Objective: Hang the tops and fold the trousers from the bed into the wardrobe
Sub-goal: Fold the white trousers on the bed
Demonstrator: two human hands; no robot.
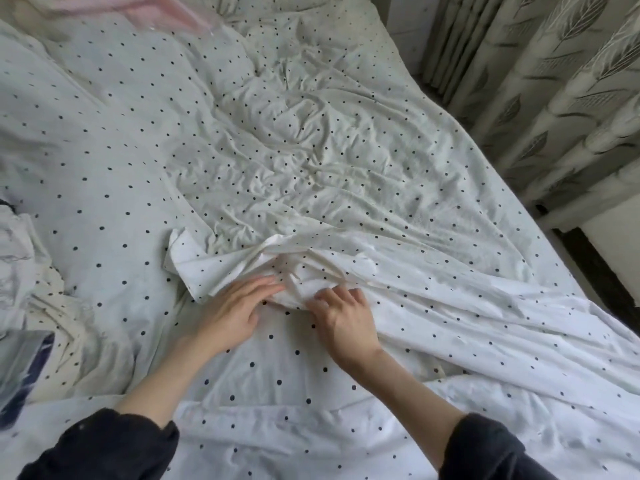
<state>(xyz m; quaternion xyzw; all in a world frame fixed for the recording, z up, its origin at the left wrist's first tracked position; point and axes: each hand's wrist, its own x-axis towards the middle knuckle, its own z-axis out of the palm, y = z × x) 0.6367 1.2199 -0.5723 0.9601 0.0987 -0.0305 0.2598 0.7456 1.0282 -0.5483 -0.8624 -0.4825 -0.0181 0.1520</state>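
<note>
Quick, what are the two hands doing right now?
Left hand: open, fingers flat on the white dotted cloth.
Right hand: fingers curled, pinching a bunched fold of that cloth.

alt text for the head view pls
Two hands work a white polka-dot garment on a dotted bed sheet: the left hand lies flat with straight fingers, the right hand curls into the bunched fabric. Leaf-patterned curtains hang at right.
</note>
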